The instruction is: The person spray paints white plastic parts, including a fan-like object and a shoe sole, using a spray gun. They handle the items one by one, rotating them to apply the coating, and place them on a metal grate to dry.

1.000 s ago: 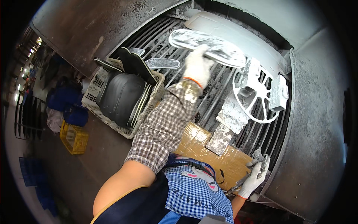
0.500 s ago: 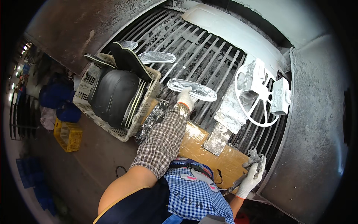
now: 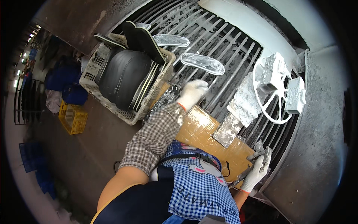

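Curling the left hand (image 3: 193,93), gloved in white, with fingers bent well inward and the back of the glove turned up. Hiding the palm, so leaving any hold on a thing impossible to tell. Having the silver sole (image 3: 202,64) just beyond that hand, lying flat across the bars of the grate (image 3: 238,61), with a small gap between sole and glove. Showing a second sole (image 3: 170,40) farther beyond and to the left of the same hand, also lying on the bars. Having the basket (image 3: 169,63) to the left of the left hand, packed with black pads (image 3: 125,76). Having crumpled foil (image 3: 167,98) just to the left of the left wrist, by the checked sleeve (image 3: 149,142).

Gripping the spray gun (image 3: 258,147) in the right hand (image 3: 255,173), gloved too, with fingers wrapped around; holding this well apart from the left hand. Having cardboard (image 3: 201,127) between the two hands. Having the white-coated spoked wheel (image 3: 280,96) beyond the right hand, and a white board (image 3: 246,18) far beyond both.
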The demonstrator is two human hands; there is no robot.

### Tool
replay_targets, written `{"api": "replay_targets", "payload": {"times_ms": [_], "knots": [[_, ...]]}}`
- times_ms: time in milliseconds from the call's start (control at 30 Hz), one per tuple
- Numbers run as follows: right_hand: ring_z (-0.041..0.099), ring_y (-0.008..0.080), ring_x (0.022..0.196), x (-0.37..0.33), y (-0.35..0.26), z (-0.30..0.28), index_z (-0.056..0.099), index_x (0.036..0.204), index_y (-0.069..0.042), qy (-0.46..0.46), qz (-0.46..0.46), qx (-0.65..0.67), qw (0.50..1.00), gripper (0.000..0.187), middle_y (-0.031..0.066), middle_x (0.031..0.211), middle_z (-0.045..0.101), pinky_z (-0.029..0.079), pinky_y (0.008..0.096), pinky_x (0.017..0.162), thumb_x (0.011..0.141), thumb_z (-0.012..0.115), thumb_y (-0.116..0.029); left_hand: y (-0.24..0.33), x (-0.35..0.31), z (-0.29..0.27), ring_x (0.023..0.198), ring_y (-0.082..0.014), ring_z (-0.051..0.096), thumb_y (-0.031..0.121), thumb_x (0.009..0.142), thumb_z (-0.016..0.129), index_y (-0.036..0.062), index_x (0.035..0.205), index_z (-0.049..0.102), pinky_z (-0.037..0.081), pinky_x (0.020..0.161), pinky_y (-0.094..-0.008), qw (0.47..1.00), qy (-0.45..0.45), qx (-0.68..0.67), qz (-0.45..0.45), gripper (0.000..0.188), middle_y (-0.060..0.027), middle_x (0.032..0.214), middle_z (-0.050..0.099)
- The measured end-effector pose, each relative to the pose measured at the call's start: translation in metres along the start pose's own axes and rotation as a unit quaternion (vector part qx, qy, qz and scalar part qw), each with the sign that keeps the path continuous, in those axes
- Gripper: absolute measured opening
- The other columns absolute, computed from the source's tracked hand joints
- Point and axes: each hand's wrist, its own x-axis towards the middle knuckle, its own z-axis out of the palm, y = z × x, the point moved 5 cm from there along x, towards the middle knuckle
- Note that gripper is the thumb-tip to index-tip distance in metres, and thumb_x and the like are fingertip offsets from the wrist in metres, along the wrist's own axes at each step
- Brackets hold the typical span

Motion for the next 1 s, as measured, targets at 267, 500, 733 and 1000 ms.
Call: {"api": "replay_targets", "payload": {"times_ms": [267,500,733,1000], "knots": [[0.066,0.0204,0.106,0.004,-0.001,0.006,0.046,0.162,0.004,-0.011,-0.035,-0.025,0.999,0.052,0.0145,0.156,0.059,0.055,0.0341,0.093,0.114,0.055,-0.015,0.014,-0.013,-0.067,0.116,-0.0382,0.068,0.006,0.090,0.060,0.0080,0.108,0.071,0.056,0.100,-0.0487,0.771,-0.084,0.579,0.251,0.021,-0.0169,0.120,0.071],[0.056,0.0368,0.141,-0.004,-0.037,0.021,0.058,0.150,0.008,-0.058,-0.069,-0.096,0.991,0.047,0.0282,0.155,0.057,0.043,0.0433,0.120,0.111,0.062,-0.019,-0.022,0.010,-0.104,0.130,-0.0366,0.068,0.034,0.110,0.052,0.0063,0.136,0.073,0.054,0.109,-0.0455,0.873,-0.037,0.462,-0.152,0.043,-0.0211,0.137,0.072],[0.056,0.0372,0.140,0.001,-0.033,0.025,0.057,0.150,0.008,-0.085,-0.137,-0.064,0.985,0.051,0.0300,0.155,0.056,0.046,0.0450,0.118,0.110,0.066,-0.022,-0.005,0.001,-0.106,0.122,-0.0390,0.071,0.033,0.104,0.060,0.0034,0.128,0.076,0.057,0.103,-0.0464,0.906,0.088,0.406,-0.085,0.041,-0.0246,0.129,0.074],[0.061,0.0358,0.134,-0.007,-0.043,0.026,0.056,0.152,0.007,-0.078,-0.069,-0.031,0.994,0.052,0.0285,0.150,0.060,0.050,0.0424,0.113,0.110,0.067,-0.020,0.048,0.002,-0.078,0.091,-0.0388,0.078,0.013,0.070,0.075,0.0069,0.086,0.084,0.063,0.076,-0.0462,0.783,-0.076,0.614,0.071,0.019,-0.0204,0.093,0.079]]}}
